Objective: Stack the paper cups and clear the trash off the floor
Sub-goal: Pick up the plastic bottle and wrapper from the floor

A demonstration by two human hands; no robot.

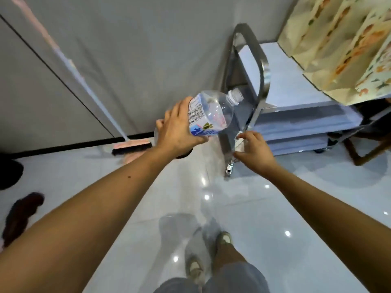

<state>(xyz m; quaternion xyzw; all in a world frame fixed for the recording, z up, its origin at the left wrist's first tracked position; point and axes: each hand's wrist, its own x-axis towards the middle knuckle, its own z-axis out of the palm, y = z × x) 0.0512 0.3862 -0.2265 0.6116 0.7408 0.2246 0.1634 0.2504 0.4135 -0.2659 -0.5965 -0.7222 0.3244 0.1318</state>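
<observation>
As trash-clearing is proceeding, the left hand (pixel 179 130) is gripping a clear plastic bottle (pixel 211 114) above the floor (pixel 254 208) beside a steel cart (pixel 263 66), while the right hand (pixel 254 149) is pinching a white scrap (pixel 240 143), both probably needing a bin next.

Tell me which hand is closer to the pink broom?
Left. The left hand, gripping the bottle, is just right of the broom; the right hand, pinching white paper, is farther right.
</observation>
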